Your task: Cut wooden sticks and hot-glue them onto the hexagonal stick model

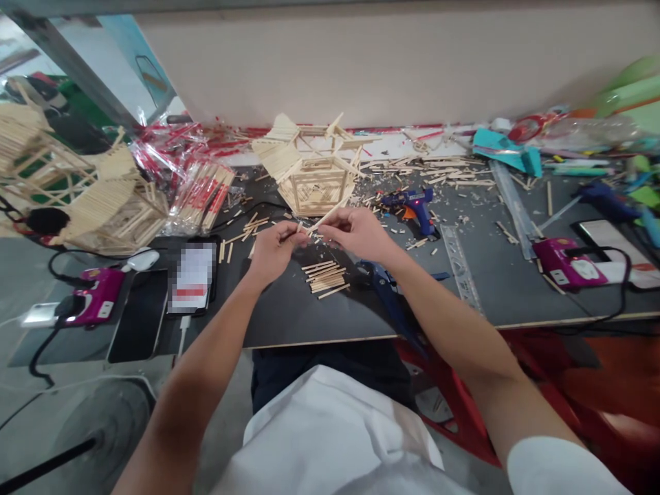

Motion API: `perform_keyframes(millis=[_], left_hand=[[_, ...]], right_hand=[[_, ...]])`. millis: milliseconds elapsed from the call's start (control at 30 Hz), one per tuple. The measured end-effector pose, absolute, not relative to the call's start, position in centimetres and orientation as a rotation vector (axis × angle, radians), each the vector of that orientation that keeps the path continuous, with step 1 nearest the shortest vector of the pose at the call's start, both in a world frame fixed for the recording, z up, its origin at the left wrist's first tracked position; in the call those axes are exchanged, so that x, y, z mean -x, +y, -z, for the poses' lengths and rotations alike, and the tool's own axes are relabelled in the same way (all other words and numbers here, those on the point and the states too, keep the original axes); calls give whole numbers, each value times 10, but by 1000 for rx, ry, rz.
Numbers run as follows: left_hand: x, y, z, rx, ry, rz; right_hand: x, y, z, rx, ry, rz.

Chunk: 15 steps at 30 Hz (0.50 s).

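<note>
Fingertips of L hand (276,253) and R hand (355,234) pinch closed on a thin, pale wooden stick (330,216), just this side of the pale, many-sided wooden-stick frame (320,184). Right of frame: blue glue gun (421,210) amid stick scraps; nearer & right, clear plastic ruler (460,268). Left of it: bagged sticks w/ red print (209,196). R forearm partly blocks dark blue hand tool (386,292). Held stick slants up-right btwn both hands, above small pile of short sticks (326,278).
</note>
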<state>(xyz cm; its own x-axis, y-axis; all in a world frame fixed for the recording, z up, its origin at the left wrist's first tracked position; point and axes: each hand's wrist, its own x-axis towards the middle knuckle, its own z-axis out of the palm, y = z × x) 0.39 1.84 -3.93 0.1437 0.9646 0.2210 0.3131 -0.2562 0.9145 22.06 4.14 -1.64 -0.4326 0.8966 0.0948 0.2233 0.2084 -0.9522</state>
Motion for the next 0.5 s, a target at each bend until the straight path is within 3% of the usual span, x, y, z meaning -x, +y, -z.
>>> perform_keyframes(millis=[233,500], left_hand=[[-4,17,32,-1819,1380,-1193],[-5,16,37,-1889,1353,-1175]], right_hand=[[-235,50,41,826,-2472,-782],[-224,53,48,791,-2682,-713]])
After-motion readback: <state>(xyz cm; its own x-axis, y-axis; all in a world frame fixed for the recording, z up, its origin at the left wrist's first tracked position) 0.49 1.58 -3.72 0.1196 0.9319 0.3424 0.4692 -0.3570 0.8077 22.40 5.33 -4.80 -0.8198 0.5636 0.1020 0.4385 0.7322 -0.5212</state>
